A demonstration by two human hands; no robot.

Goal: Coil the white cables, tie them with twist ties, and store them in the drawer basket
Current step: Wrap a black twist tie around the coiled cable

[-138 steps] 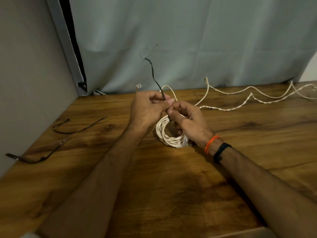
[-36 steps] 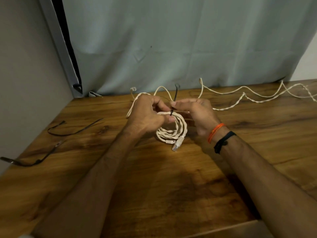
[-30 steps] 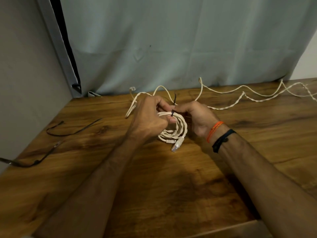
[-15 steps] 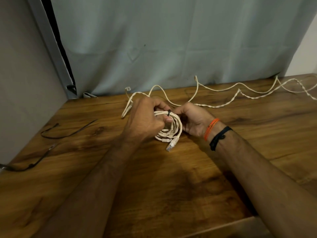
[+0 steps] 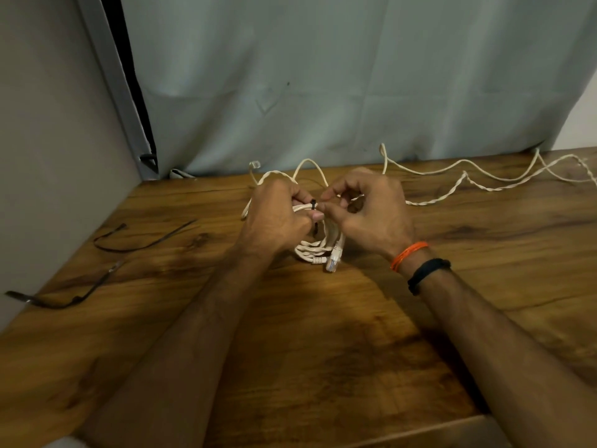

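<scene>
Dim, warm indoor light. Soft forearm shadows fall across the brown wooden worktop (image 5: 323,350), which carries a faint sheen at left. Wide-angle bending skews the frame edges; near corners are slightly blurred.

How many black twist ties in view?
3. One black twist tie wrapped on the white coiled cable between both hands; two loose black ties on the wooden table's left: upper, lower. More may be hidden.

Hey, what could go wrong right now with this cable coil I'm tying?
The black twist tie looks short where both hands pinch it; if it slips, the coiled white cable may spring loose. The plug end dangles below the coil and could snag. The loose cable behind might get dragged along.
</scene>
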